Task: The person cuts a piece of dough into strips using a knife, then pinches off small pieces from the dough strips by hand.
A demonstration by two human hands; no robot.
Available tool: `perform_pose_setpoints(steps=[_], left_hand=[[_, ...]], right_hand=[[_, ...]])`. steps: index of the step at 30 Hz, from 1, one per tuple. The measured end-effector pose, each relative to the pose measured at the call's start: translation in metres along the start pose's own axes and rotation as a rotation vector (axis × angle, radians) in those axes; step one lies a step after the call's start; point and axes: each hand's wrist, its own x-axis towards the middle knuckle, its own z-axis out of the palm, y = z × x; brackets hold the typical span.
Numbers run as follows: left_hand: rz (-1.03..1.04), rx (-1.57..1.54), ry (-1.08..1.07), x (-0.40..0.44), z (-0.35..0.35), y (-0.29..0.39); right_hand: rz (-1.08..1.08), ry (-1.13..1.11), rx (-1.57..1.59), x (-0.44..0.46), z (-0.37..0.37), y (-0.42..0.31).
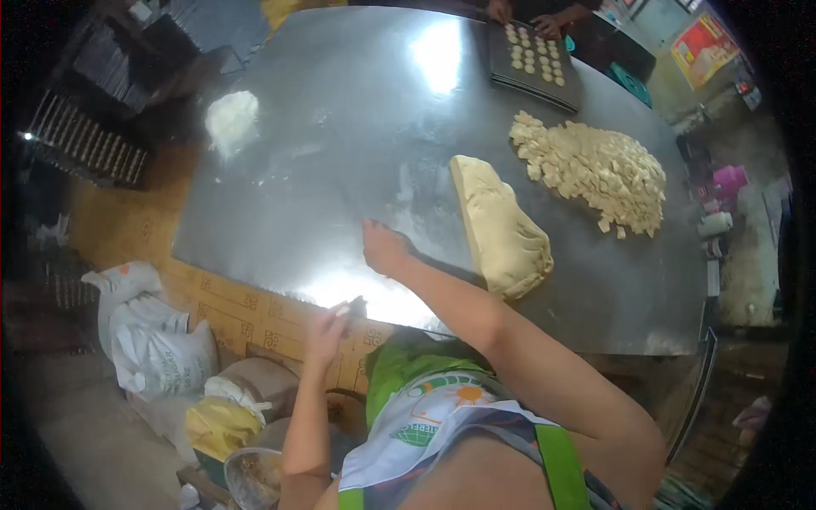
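Observation:
Over the near edge of the metal table (323, 178), my left hand (325, 331) is closed on a small dark object (356, 304), too small to name. My right hand (387, 248) is curled just above the tabletop, left of the dough; what it holds, if anything, is hidden. A large slab of pale dough (501, 229) lies beside my right forearm. Farther right is a heap of cut dough pieces (595, 166). White flour (232, 121) is piled at the table's far left.
Another person's hands (548, 25) are at a dark tray (531, 81) with rows of small dough rounds at the far edge. Sacks (161, 348), a yellow bag (223, 427) and a metal bowl (252, 476) stand at lower left. A loaded rack (89, 140) is at left.

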Motion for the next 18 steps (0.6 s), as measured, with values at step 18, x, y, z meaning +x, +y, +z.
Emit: perform_pose_setpoints(steps=[18], left_hand=[[0.517, 1.081, -0.234, 0.052, 0.243, -0.001]], right_hand=[[0.407, 0.427, 0.698, -0.384, -0.133, 0.221]])
